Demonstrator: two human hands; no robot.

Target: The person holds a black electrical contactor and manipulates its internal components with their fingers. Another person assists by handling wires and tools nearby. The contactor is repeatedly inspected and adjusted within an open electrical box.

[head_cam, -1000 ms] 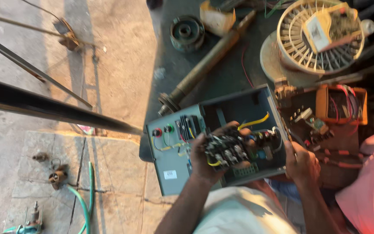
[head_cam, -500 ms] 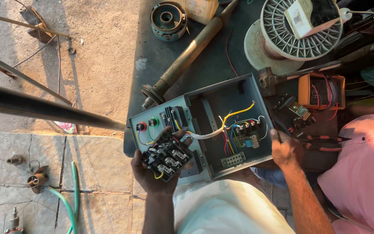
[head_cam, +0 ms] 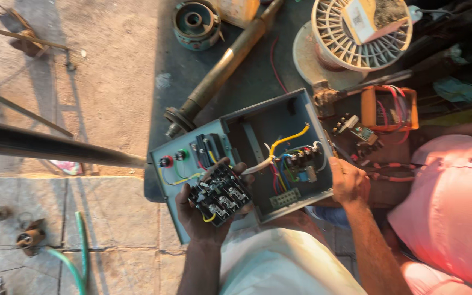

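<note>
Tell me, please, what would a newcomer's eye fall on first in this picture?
First comes the open grey electrical box at the centre, with yellow, red, blue and white wires inside. The left hand holds a black switch block in front of the box's open door, while the right hand grips the box's right edge. At top right lies a pale ribbed wire spool, with an orange meter below it.
</note>
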